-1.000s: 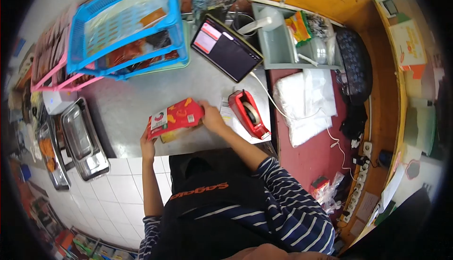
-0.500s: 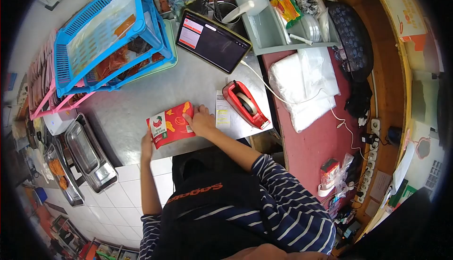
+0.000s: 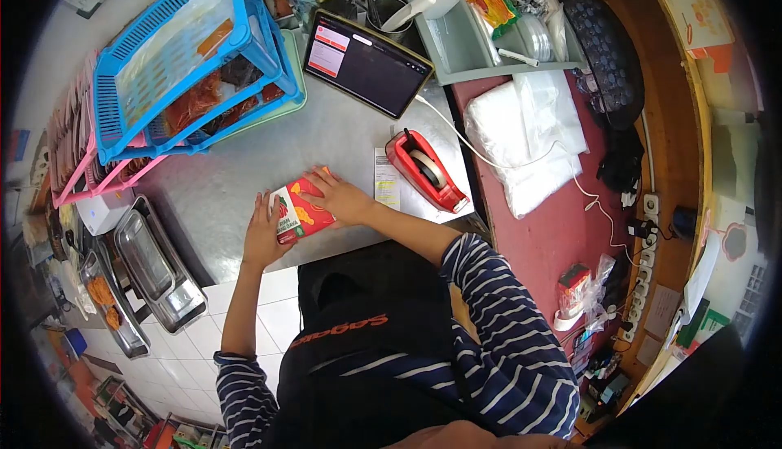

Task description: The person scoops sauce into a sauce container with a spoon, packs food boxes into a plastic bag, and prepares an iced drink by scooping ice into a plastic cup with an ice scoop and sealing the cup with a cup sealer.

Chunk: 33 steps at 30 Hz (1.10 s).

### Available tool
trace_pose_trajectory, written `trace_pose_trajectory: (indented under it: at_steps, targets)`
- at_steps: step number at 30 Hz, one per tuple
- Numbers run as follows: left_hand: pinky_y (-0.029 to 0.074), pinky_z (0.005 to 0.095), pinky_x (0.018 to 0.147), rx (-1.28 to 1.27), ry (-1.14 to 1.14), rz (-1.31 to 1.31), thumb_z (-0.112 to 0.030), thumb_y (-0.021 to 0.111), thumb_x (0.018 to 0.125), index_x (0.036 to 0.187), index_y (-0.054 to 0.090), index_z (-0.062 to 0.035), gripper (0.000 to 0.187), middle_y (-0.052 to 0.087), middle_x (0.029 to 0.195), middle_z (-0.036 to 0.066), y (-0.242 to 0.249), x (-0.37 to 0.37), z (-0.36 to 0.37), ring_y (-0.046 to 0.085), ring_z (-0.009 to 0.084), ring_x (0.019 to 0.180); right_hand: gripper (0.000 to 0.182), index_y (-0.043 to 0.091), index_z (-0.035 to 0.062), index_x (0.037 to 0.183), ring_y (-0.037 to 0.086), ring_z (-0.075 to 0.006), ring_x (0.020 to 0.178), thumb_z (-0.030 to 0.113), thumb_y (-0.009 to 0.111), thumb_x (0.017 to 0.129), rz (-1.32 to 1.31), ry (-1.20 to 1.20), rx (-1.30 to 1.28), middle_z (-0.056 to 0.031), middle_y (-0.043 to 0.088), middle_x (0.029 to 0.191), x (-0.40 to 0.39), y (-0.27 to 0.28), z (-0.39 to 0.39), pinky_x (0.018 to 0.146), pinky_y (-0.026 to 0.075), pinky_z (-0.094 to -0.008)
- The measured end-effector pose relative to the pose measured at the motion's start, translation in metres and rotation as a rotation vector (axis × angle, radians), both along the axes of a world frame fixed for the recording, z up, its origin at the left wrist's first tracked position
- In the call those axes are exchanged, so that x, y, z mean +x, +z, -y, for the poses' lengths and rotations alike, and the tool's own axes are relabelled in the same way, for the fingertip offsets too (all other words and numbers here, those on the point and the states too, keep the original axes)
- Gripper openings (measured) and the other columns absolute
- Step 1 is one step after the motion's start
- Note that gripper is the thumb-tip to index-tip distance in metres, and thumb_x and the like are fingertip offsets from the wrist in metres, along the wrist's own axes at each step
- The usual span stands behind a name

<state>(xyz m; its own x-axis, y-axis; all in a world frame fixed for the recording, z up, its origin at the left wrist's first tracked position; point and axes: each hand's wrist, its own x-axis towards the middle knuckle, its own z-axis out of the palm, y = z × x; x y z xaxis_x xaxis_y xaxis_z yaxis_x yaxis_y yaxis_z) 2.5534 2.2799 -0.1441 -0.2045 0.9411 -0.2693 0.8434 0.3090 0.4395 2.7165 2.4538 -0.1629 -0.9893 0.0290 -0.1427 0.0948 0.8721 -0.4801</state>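
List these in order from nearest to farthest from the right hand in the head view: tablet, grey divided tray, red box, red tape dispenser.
1. Red box: under the right hand, touching it.
2. Red tape dispenser: to its right.
3. Tablet: beyond the hand, toward the back.
4. Grey divided tray: back right.

Left hand: held open (image 3: 262,233), fingers extended toward 12 o'clock and lowered.
Left forearm (image 3: 242,310): bared below the elbow and angled up toward between 12 and 1 o'clock.
Right hand: laid palm down (image 3: 336,198), fingers spread and pointed toward 10 o'clock.
Right forearm (image 3: 415,235): bared and directed toward 10 o'clock.
Right wrist (image 3: 373,213): kept nearly in line with the forearm.
Spacing: the right hand is placed at 2 o'clock from the left, near but apart; the forearms are set wide.
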Motion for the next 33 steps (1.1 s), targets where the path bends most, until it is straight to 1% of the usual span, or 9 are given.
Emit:
trace_pose_trajectory:
  at_steps: [9, 11, 13, 15, 22, 26, 29, 32, 33]
  targets:
    - [0.008, 0.0648, 0.099, -0.035, -0.161, -0.05, -0.027, 0.073, 0.06, 0.125, 0.045, -0.0207, 0.072, 0.017, 0.143, 0.014, 0.016, 0.021, 0.001, 0.009, 0.0488, 0.127, 0.047, 0.051, 0.0125, 0.119, 0.031, -0.0255, 0.126, 0.03, 0.059, 0.076, -0.275, -0.164, 0.018, -0.0071, 0.038, 0.133, 0.048, -0.009, 0.023, 0.103, 0.025, -0.0435]
    - [0.008, 0.0638, 0.099, -0.022, -0.169, -0.104, -0.027, 0.074, 0.057, 0.121, 0.049, -0.0201, 0.069, 0.02, 0.141, 0.014, 0.002, 0.019, -0.004, 0.01, 0.0457, 0.129, 0.031, 0.056, 0.0099, 0.106, 0.042, -0.0288, 0.115, 0.024, 0.056, 0.079, -0.372, -0.582, -0.179, -0.0098, 0.048, 0.121, 0.084, -0.013, 0.013, 0.093, 0.031, -0.0478]
    - [0.01, 0.0615, 0.101, 0.037, -0.152, -0.14, -0.023, 0.077, 0.049, 0.099, 0.056, -0.0157, 0.054, 0.026, 0.138, 0.013, -0.001, 0.02, -0.016, 0.013, 0.0381, 0.131, 0.014, 0.056, 0.0062, 0.087, 0.049, -0.0311, 0.094, 0.016, 0.055, 0.077, -0.652, -1.146, 0.271, -0.0162, 0.053, 0.1, 0.128, 0.0, -0.008, 0.08, 0.036, -0.0423]
    - [0.011, 0.0612, 0.1, 0.046, -0.176, -0.087, -0.022, 0.077, 0.047, 0.094, 0.056, -0.0142, 0.052, 0.027, 0.137, 0.013, -0.003, 0.025, -0.031, 0.016, 0.0383, 0.129, 0.016, 0.056, 0.0083, 0.088, 0.045, -0.0283, 0.101, 0.02, 0.057, 0.078, -0.253, -1.477, 0.387, -0.011, 0.053, 0.101, 0.159, 0.031, -0.022, 0.086, 0.027, -0.0461]
    - [0.015, 0.0581, 0.098, 0.202, -0.015, -0.017, -0.019, 0.076, 0.045, 0.08, 0.052, -0.0113, 0.043, 0.029, 0.137, 0.015, -0.019, 0.047, -0.04, 0.025, 0.0378, 0.124, 0.016, 0.062, 0.0068, 0.071, 0.049, -0.0248, 0.1, 0.02, 0.06, 0.08, -0.306, -1.26, -0.632, -0.0094, 0.053, 0.103, 0.268, 0.028, -0.035, 0.091, 0.033, -0.0374]
    - [0.015, 0.0581, 0.099, 0.312, 0.127, -0.031, -0.02, 0.074, 0.048, 0.078, 0.051, -0.0111, 0.039, 0.028, 0.138, 0.015, -0.034, 0.074, -0.043, 0.023, 0.0396, 0.125, 0.014, 0.061, 0.0043, 0.072, 0.054, -0.026, 0.092, 0.016, 0.059, 0.079, -0.062, -1.117, -0.415, -0.012, 0.056, 0.096, 0.277, 0.005, -0.022, 0.081, 0.042, -0.0356]
    - [0.013, 0.059, 0.099, 0.312, 0.226, -0.072, -0.02, 0.072, 0.05, 0.079, 0.051, -0.011, 0.037, 0.027, 0.139, 0.016, -0.04, 0.086, -0.041, 0.021, 0.0416, 0.126, 0.016, 0.063, 0.0056, 0.076, 0.058, -0.0316, 0.079, 0.017, 0.052, 0.081, 0.531, -1.321, 0.538, -0.015, 0.059, 0.085, 0.235, 0.044, -0.047, 0.064, 0.046, -0.0423]
    - [0.011, 0.06, 0.099, 0.334, 0.318, -0.057, -0.02, 0.072, 0.05, 0.081, 0.051, -0.0108, 0.038, 0.025, 0.14, 0.015, -0.043, 0.095, -0.041, 0.018, 0.0425, 0.127, 0.014, 0.061, -0.0005, 0.077, 0.058, -0.0245, 0.074, 0.009, 0.052, 0.08, -0.282, -1.429, -0.081, -0.0125, 0.059, 0.078, 0.178, 0.077, -0.039, 0.066, 0.046, -0.0347]
    - [0.01, 0.0602, 0.099, 0.329, 0.318, -0.046, -0.02, 0.072, 0.05, 0.082, 0.051, -0.0107, 0.039, 0.025, 0.14, 0.015, -0.041, 0.095, -0.044, 0.017, 0.0425, 0.128, 0.013, 0.062, -0.0009, 0.08, 0.058, -0.0185, 0.075, 0.009, 0.053, 0.081, -0.41, -1.288, -0.697, -0.0103, 0.061, 0.082, 0.158, 0.044, -0.02, 0.067, 0.046, -0.0303]
